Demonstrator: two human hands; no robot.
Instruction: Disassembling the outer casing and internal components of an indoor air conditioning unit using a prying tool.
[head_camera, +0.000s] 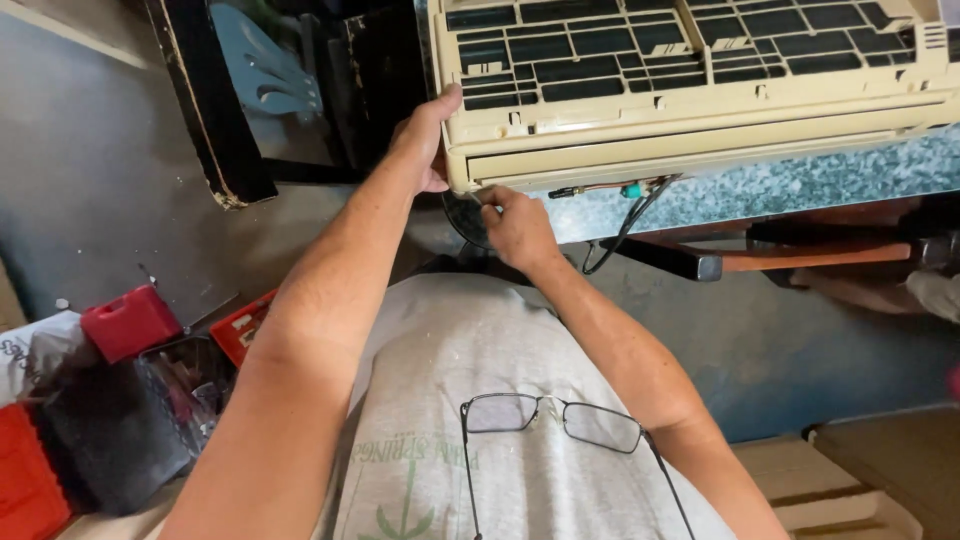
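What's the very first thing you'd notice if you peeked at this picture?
The big cream air conditioner with dark grille slots fills the top, lying on a speckled counter. The left hand grips its end corner, while the right hand reaches under its lower edge near some loose wires. Closer in, a pair of glasses hangs on the grey shirt, and red toolboxes sit on the floor at left.

AC unit (690, 90) on counter (800, 180), overhanging its near edge. Left hand (425, 140) against unit's left end; right hand (515, 225) just below unit's lower left corner, touching underside. Wires (620, 205) hanging from unit's bottom edge, right of right hand. Bench (800, 258) below counter, to the right. Toolbox (130, 400) on floor at far left. Glasses (560, 420) hanging on shirt (450, 360), between both forearms.
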